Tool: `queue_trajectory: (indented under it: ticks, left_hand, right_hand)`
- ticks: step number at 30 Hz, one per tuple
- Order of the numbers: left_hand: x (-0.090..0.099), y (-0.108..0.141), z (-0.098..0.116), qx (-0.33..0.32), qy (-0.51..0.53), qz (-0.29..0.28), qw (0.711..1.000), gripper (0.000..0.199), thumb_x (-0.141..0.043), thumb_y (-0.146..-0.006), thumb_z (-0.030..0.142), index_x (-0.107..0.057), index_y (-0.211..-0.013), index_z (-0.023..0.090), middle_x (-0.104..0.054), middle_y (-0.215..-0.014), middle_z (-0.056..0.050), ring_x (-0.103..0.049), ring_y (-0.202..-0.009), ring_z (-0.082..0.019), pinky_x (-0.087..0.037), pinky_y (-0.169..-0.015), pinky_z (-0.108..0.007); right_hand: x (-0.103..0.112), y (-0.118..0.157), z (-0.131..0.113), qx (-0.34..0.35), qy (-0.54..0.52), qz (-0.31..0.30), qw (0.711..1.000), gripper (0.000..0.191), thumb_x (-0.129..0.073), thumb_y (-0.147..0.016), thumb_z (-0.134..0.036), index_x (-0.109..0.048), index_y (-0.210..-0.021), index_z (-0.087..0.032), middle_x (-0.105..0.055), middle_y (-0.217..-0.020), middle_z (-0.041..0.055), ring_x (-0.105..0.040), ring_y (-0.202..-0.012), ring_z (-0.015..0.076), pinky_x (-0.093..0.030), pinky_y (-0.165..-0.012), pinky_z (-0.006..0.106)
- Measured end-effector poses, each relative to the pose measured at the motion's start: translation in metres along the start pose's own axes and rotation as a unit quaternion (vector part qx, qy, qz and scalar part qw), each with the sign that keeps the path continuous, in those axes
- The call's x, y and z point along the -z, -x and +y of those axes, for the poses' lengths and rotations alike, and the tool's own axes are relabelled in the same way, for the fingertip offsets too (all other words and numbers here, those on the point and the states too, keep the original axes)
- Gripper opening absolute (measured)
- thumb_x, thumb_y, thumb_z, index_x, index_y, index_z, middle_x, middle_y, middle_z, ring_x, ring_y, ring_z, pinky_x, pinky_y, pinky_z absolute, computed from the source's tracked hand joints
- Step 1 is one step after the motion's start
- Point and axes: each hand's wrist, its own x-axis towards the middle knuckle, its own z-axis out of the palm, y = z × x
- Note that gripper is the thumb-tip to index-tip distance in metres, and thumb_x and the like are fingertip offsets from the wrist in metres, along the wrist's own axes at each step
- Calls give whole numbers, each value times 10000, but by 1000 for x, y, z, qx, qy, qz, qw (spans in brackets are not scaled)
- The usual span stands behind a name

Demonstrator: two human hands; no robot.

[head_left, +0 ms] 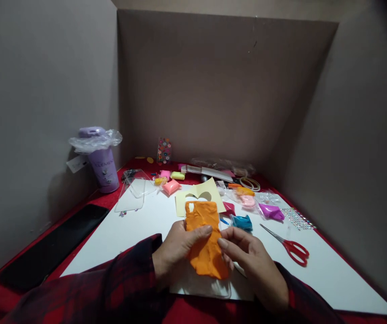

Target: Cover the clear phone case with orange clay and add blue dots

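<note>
A clear phone case (225,291) is largely covered by a sheet of orange clay (204,256), with its lower end bare. An opening shows at the clay's upper left corner. My left hand (176,247) holds the case from the left, its thumb lying on the clay. On the right, my right hand (252,261) grips the edge, thumb and fingers at the clay's side. Just behind the case lies a folded yellow paper (213,193) with a curved cutout.
Red scissors (292,249) and a gem sheet (297,219) lie right, near blue clay (242,222) and purple clay (272,212). Clear cases (131,198), a black phone (53,247) and a purple cup (104,168) are left. Grey panels surround the white board (95,247).
</note>
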Motion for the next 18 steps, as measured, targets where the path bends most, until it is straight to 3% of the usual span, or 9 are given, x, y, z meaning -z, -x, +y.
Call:
queue_trajectory:
  ticks: [5,12,18]
  left_hand:
    - [-3,2,0,13,-2,-10,1000,319,-705,-663,284,-606,-888,80,-648,-779,-105,-614,-669,-190,-481,-650,-307]
    - [-4,3,1,16,-6,-10,1000,325,-706,-662,294,-617,-895,87,-654,-808,-112,-616,-671,-191,-479,-651,-308]
    - [-5,5,1,20,-2,-37,999,339,-701,-671,296,-618,-914,76,-656,-831,-133,-626,-716,-220,-478,-690,-336]
  right_hand:
    - [-3,2,1,14,-11,44,999,290,-679,-691,-415,-535,-661,-165,-505,-558,-32,-387,-463,71,-274,-426,200]
    - [-1,1,1,7,-15,33,999,318,-681,-678,-439,-531,-679,-159,-477,-552,-35,-370,-451,66,-264,-426,199]
    - [-2,2,0,-21,-38,64,997,299,-684,-687,-412,-515,-678,-165,-447,-524,-49,-336,-424,47,-220,-404,178]
